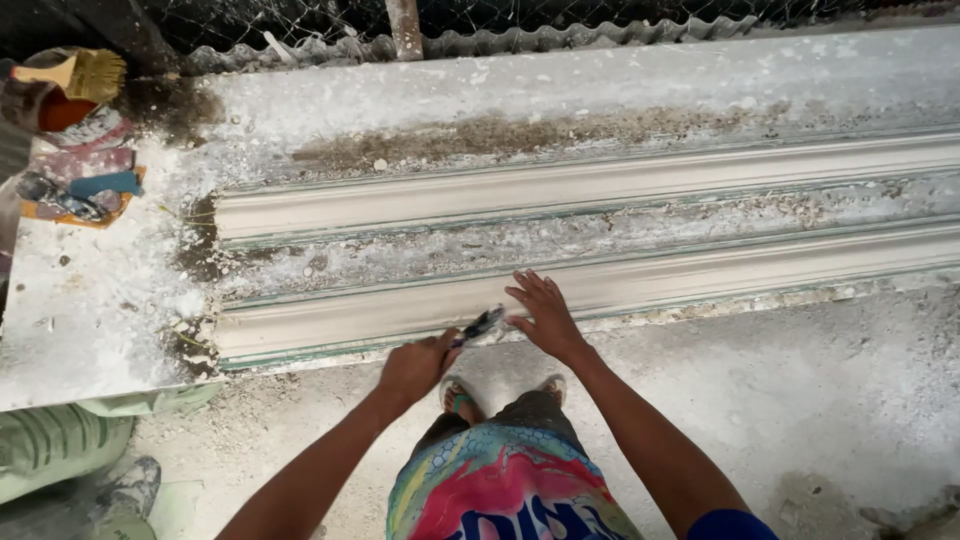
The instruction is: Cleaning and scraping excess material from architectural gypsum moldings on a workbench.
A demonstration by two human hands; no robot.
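Trimming the front moulding

The left hand [418,366] is closed around a small blade tool [482,324], working the near plaster moulding [330,325] at the bench's [90,300] front edge. The right hand [545,315] lies flat, fingers spread, steadying it. A steady, shallow stroke seems called for

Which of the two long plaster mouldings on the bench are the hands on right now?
The near moulding, along the bench's front edge. The right hand lies flat on it and the left hand holds a small tool against it; the far moulding is untouched.
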